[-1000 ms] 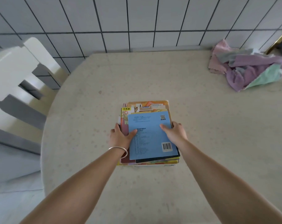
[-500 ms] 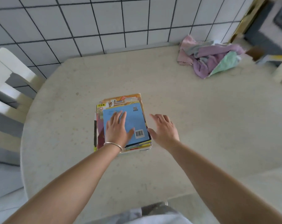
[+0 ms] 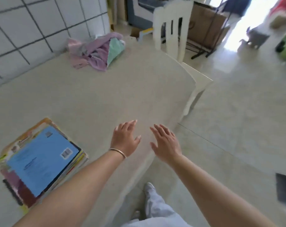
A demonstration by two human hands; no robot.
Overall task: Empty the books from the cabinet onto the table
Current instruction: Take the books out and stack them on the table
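Both the left hand and the right hand are hanging flat with fingers spread, holding nothing. Left of them, the stack of colourful paper books is lying on the pale speckled counter. That load looks done. The cabinet is hiding out of view, and far things are looking blurry.

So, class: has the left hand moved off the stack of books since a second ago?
Yes. The left hand has let go of the stack of books and now hovers open to its right, near the table edge.
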